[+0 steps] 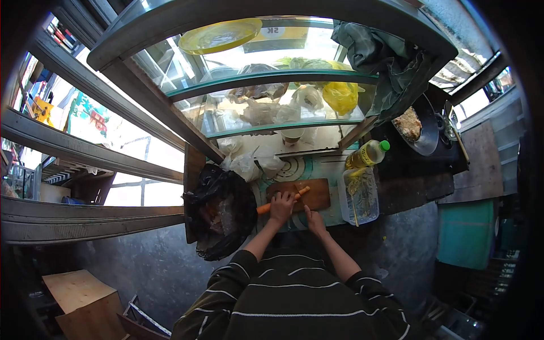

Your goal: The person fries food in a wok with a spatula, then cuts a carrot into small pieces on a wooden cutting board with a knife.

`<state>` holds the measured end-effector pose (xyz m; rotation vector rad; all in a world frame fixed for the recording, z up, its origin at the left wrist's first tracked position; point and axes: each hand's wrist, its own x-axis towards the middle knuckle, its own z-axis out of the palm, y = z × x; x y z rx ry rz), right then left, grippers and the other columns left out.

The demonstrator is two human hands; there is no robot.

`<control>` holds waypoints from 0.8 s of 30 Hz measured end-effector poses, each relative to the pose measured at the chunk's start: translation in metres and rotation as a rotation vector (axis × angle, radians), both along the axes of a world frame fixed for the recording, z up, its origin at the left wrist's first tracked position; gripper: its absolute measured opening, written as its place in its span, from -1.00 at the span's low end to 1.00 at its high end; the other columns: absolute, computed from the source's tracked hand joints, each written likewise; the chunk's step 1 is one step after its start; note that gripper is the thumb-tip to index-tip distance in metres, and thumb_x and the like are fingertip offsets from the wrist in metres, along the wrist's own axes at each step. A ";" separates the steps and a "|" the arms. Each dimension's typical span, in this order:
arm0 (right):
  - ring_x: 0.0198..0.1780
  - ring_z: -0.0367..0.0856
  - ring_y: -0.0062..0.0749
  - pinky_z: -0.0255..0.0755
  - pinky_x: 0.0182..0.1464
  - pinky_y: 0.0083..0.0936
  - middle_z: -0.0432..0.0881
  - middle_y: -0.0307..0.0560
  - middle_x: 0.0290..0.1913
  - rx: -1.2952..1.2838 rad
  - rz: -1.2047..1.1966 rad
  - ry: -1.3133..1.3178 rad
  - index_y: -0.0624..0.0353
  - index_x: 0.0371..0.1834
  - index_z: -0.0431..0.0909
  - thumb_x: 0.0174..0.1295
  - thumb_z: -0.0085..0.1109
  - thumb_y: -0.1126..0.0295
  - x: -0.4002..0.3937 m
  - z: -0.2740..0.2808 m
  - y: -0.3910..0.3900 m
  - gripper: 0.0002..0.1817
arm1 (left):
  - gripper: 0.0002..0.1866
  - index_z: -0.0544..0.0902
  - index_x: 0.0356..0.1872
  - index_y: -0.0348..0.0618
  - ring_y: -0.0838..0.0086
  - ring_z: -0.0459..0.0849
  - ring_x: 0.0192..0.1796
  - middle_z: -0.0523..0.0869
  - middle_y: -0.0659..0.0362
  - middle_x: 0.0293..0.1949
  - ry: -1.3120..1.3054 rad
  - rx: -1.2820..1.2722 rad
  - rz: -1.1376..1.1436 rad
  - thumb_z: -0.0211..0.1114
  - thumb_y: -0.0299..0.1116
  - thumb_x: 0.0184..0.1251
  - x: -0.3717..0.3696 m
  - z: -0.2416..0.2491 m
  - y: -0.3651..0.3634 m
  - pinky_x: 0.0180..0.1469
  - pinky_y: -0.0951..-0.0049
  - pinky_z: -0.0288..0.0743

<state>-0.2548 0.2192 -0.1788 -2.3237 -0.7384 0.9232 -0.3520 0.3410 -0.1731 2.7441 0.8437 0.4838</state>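
A wooden cutting board (320,194) lies on the counter in front of me, with an orange carrot (263,209) slanting across it. My left hand (281,207) presses down on the carrot, its fingers closed over the middle. Both carrot ends stick out past the hand. My right hand (315,221) is closed at the board's near edge, just right of the carrot. It grips what looks like a knife (303,203), whose narrow dark blade points toward the carrot; the handle is hidden in the fist.
Left of the board sits a black plastic bag (249,198), open on top. On the right stand a clear plastic tub (368,204) and a green-capped bottle (368,154). A glass display case (272,129) rises behind; a pan (428,127) with food is far right.
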 end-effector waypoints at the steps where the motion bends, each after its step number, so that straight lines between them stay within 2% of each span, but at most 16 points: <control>1: -0.34 0.47 0.13 0.27 -0.27 -0.20 0.48 0.29 -0.52 -0.014 0.017 0.045 0.40 -0.55 0.46 0.22 -0.39 -0.18 0.004 -0.001 -0.001 -0.25 | -0.68 0.50 -0.19 -0.04 0.30 0.44 -0.26 0.47 0.20 -0.32 0.017 -0.017 -0.001 0.23 -0.21 -0.01 0.000 0.000 0.001 -0.31 0.31 0.32; 2: -0.44 0.49 0.01 0.27 -0.32 -0.26 0.47 0.20 -0.58 -0.030 0.035 0.091 0.38 -0.59 0.44 0.21 -0.38 -0.20 0.006 -0.002 -0.004 -0.25 | -0.67 0.50 -0.18 -0.06 0.32 0.44 -0.25 0.45 0.19 -0.32 0.035 -0.037 -0.002 0.22 -0.19 0.01 -0.001 0.000 0.000 -0.28 0.31 0.32; 3: -0.44 0.49 0.01 0.27 -0.32 -0.26 0.47 0.20 -0.58 -0.028 0.035 0.090 0.38 -0.59 0.44 0.21 -0.38 -0.20 0.008 0.001 -0.007 -0.25 | -0.67 0.50 -0.18 -0.06 0.32 0.44 -0.25 0.45 0.19 -0.32 0.034 -0.035 -0.001 0.22 -0.19 0.01 -0.001 -0.002 0.000 -0.28 0.31 0.32; 5: -0.20 0.47 0.19 0.26 -0.18 -0.17 0.51 0.33 -0.41 -0.095 -0.036 0.180 0.40 -0.45 0.49 0.21 -0.42 -0.20 0.012 0.007 -0.016 -0.24 | -0.67 0.52 -0.19 -0.06 0.32 0.44 -0.21 0.45 0.18 -0.31 0.022 -0.057 -0.012 0.23 -0.18 0.01 0.004 -0.004 -0.001 -0.24 0.30 0.35; 6: -0.20 0.47 0.19 0.26 -0.18 -0.17 0.51 0.33 -0.41 -0.093 -0.042 0.175 0.40 -0.45 0.49 0.21 -0.42 -0.20 0.012 0.013 -0.020 -0.24 | -0.67 0.52 -0.19 -0.06 0.32 0.44 -0.21 0.45 0.18 -0.31 0.017 -0.055 -0.018 0.23 -0.18 0.01 0.008 -0.001 -0.002 -0.24 0.30 0.35; 8: -0.56 0.36 -0.41 0.25 -0.43 -0.42 0.36 -0.10 -0.69 0.050 -0.073 0.141 0.28 -0.69 0.36 0.18 -0.34 -0.23 0.010 0.024 -0.030 -0.28 | -0.65 0.54 -0.18 -0.06 0.32 0.44 -0.18 0.46 0.17 -0.30 0.044 -0.151 -0.013 0.24 -0.17 -0.01 0.016 0.005 -0.004 -0.20 0.29 0.35; 11: -0.59 0.37 -0.40 0.25 -0.46 -0.42 0.35 -0.11 -0.71 -0.048 -0.089 0.154 0.27 -0.70 0.35 0.19 -0.32 -0.22 0.010 0.015 -0.043 -0.30 | -0.65 0.54 -0.19 -0.05 0.33 0.44 -0.18 0.46 0.16 -0.28 0.028 -0.200 -0.020 0.26 -0.17 -0.03 0.023 0.006 -0.005 -0.20 0.28 0.34; 15: -0.61 0.36 -0.43 0.26 -0.48 -0.42 0.32 -0.15 -0.72 -0.046 -0.142 0.255 0.26 -0.71 0.33 0.19 -0.30 -0.20 -0.002 0.024 -0.044 -0.32 | -0.67 0.56 -0.21 -0.06 0.32 0.44 -0.17 0.47 0.16 -0.28 0.076 -0.160 -0.014 0.26 -0.17 -0.02 0.009 0.016 0.001 -0.20 0.27 0.32; 17: -0.16 0.47 0.14 0.27 -0.14 -0.21 0.51 0.32 -0.37 -0.099 -0.068 0.218 0.39 -0.41 0.49 0.20 -0.37 -0.18 -0.004 0.024 -0.043 -0.27 | -0.71 0.58 -0.24 -0.05 0.34 0.45 -0.17 0.49 0.17 -0.31 0.013 -0.190 -0.008 0.25 -0.18 0.01 0.000 0.010 0.003 -0.21 0.27 0.31; 20: -0.11 0.44 0.17 0.26 -0.10 -0.16 0.50 0.36 -0.32 -0.137 -0.029 0.103 0.39 -0.38 0.49 0.20 -0.40 -0.18 -0.006 0.035 -0.039 -0.27 | -0.73 0.60 -0.24 -0.02 0.35 0.45 -0.17 0.51 0.19 -0.33 -0.058 -0.261 -0.028 0.24 -0.19 0.03 -0.007 0.002 0.002 -0.20 0.26 0.31; 24: -0.08 0.41 0.19 0.25 -0.08 -0.14 0.49 0.37 -0.28 -0.152 0.010 0.069 0.37 -0.36 0.50 0.21 -0.42 -0.18 -0.005 0.045 -0.037 -0.27 | -0.74 0.60 -0.22 0.01 0.36 0.46 -0.16 0.52 0.20 -0.33 -0.041 -0.231 0.010 0.24 -0.21 0.03 -0.006 0.001 -0.001 -0.20 0.26 0.31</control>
